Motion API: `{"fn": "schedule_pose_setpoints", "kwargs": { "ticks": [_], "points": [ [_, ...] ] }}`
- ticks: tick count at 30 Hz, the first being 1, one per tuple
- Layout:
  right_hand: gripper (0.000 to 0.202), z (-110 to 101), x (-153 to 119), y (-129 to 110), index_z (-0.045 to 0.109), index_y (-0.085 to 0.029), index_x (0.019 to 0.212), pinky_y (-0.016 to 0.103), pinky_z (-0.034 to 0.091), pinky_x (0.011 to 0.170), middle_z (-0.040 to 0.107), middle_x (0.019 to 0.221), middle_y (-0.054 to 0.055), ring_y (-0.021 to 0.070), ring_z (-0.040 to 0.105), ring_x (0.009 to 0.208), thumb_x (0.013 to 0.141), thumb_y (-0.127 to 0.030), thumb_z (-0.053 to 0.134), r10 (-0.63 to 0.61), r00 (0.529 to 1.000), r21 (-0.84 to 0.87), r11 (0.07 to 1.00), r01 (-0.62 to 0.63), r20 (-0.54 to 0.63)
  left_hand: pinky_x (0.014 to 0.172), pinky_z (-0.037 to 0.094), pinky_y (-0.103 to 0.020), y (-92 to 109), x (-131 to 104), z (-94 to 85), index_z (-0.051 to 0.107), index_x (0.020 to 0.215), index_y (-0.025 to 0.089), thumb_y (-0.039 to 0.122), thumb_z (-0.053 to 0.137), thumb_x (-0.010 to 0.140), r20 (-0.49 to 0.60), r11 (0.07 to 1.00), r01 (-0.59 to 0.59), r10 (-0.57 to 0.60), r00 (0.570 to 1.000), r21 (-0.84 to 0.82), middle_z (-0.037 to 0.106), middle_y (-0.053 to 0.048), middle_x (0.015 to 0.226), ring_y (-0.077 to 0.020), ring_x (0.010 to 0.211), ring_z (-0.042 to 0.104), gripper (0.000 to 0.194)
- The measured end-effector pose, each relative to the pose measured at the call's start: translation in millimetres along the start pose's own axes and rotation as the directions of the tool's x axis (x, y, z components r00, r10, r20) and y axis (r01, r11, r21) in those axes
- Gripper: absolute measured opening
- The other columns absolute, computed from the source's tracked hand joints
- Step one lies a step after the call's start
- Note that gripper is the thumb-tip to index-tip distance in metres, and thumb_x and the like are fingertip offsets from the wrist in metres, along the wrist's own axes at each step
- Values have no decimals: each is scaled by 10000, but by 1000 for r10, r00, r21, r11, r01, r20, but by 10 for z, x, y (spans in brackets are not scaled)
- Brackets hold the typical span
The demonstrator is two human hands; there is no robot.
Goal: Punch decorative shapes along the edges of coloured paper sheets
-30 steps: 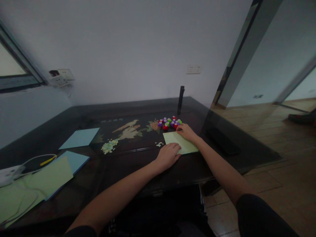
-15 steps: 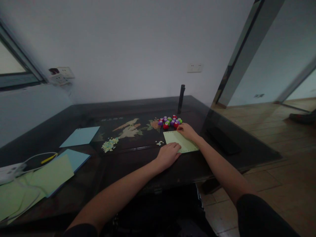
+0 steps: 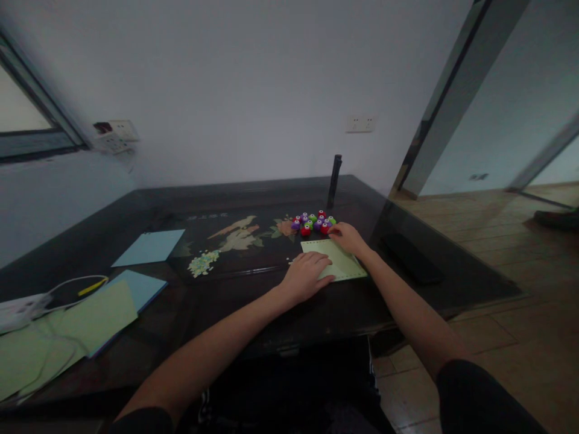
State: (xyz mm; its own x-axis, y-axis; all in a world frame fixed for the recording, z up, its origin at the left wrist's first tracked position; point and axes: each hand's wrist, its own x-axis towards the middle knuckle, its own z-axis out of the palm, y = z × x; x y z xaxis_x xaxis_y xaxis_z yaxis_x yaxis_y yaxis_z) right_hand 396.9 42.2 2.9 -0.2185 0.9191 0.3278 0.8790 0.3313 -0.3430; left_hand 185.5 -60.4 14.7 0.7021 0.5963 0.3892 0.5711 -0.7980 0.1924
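A pale green sheet [image 3: 346,265] with small marks along its edges lies on the dark table, under both hands. My left hand [image 3: 306,276] rests on its left part, fingers spread and flat. At the sheet's far edge is my right hand [image 3: 347,237], its thumb and fingertips pinched together; whatever they hold is too small to make out. Just beyond the sheet sits a cluster of red, purple and green ball-like pieces [image 3: 312,223] with white tops. Small pale pieces lie beside my left hand, partly hidden by it.
On the dark table [image 3: 253,313] are a heap of small pale pieces [image 3: 203,263], blue sheets [image 3: 149,247], green sheets [image 3: 108,307] and a white power strip [image 3: 22,310] at left. A black upright cylinder [image 3: 334,181] stands behind; a black flat object [image 3: 411,258] lies right.
My left hand has shifted slightly left and now covers part of the small pale pieces. My right hand stays at the sheet's far edge. The view has moved a little.
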Motion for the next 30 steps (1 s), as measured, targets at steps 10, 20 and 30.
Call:
{"fn": "schedule_pose_setpoints", "kwargs": {
  "ticks": [10,20,30],
  "points": [
    [349,-245,-511,-892,502,-181,623,257,297,578,527,610,12,133,454,585,925,-297,373,-383,923,97,920,379,24,617,382,-238,-424,-669,-503,524,695,177,221,398,896,67,1000,-14,15,998,-15,561,-11,677,-129,654,520,242],
    [230,331,-980,-1303,556,-184,610,267,309,526,605,560,17,132,487,525,816,-191,456,-872,459,187,485,854,167,519,345,-247,-366,-925,-193,525,553,189,151,552,710,267,956,-259,288,920,-139,586,19,538,-112,505,518,164],
    [274,355,-995,-1290,570,-187,611,267,326,529,605,553,19,130,495,522,853,-217,445,-870,472,180,492,852,143,521,343,-250,-371,-934,-189,517,551,190,177,540,716,272,953,-280,302,914,-117,614,-7,548,-124,509,528,167]
  ]
}}
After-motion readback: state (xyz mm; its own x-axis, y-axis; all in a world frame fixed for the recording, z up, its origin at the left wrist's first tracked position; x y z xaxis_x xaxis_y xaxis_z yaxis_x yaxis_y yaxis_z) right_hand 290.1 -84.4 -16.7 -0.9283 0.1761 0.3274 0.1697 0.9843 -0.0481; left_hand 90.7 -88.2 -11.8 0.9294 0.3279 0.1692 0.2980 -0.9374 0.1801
